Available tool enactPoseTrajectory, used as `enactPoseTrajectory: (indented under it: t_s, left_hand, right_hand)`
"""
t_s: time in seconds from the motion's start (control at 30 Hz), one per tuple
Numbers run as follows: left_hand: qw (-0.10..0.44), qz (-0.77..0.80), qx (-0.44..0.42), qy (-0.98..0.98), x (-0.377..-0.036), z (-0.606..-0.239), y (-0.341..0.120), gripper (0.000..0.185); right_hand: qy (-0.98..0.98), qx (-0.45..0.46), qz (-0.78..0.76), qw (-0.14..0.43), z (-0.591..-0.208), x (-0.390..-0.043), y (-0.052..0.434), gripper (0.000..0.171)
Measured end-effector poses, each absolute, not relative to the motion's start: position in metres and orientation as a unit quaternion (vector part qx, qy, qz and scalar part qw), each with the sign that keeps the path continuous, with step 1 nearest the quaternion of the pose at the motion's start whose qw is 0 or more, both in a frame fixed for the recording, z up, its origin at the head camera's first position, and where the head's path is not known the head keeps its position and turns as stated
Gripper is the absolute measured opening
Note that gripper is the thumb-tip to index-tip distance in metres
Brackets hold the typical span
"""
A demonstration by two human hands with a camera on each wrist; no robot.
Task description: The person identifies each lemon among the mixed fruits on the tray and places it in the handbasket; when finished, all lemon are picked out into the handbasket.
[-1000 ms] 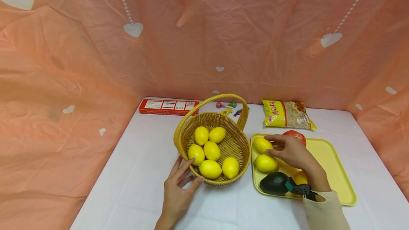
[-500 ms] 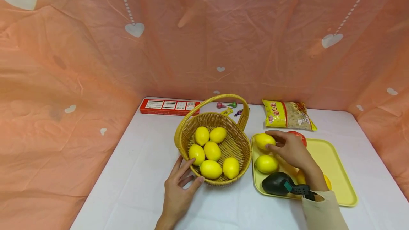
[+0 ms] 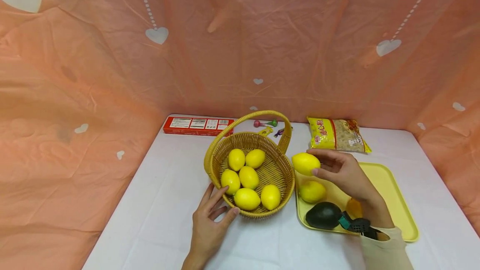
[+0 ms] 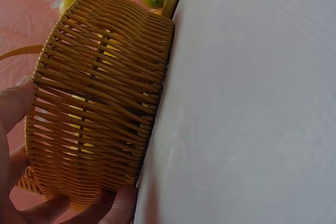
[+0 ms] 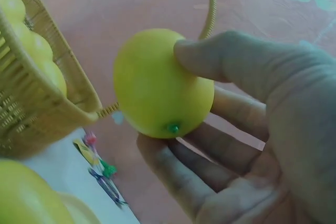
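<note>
My right hand (image 3: pixel 339 172) pinches a lemon (image 3: pixel 305 164) between thumb and fingers, lifted over the left edge of the yellow tray (image 3: pixel 403 220) beside the basket. In the right wrist view this lemon (image 5: pixel 160 85) shows a green stem end. A woven basket (image 3: pixel 277 178) with an arched handle stands to its left, with several lemons (image 3: pixel 247 198) inside. At the basket's near left side, my left hand (image 3: pixel 210 222) holds the rim and wall, with fingers (image 4: pixel 44 209) curved along the weave in the left wrist view. Another lemon (image 3: pixel 312 191) lies on the tray.
An avocado (image 3: pixel 323 215) and a partly hidden orange fruit (image 3: pixel 354 208) share the tray. Behind it lies a yellow food packet (image 3: pixel 337 135). A red box (image 3: pixel 198 125) and several small sweets (image 3: pixel 267 130) lie along the back, behind the basket.
My right hand has taken hold of the far lemon and raised it off the tray, slightly left towards the basket. The left hand and basket have stayed in place.
</note>
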State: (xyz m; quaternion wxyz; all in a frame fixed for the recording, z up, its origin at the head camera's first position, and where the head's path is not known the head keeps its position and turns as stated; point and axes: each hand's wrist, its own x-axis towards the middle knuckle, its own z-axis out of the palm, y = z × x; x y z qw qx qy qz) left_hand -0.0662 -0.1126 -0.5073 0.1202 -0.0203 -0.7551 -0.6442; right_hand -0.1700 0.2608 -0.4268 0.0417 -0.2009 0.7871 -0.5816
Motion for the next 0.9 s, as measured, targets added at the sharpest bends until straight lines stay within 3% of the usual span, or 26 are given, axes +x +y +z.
enactPoseTrajectory:
  t_s: [0.3,0.9]
  left_hand:
    - [0.113,-0.65,-0.015,-0.752,-0.066,-0.509,-0.113,0.06]
    - [0.108,-0.649,-0.016,-0.753,-0.067,-0.51,-0.115,0.062]
  right_hand:
    - [0.78,-0.233,-0.573,0.087,-0.438,-0.173,0.239,0.047]
    - [0.832,-0.253,-0.492,0.049,-0.436,-0.169,0.212,0.047]
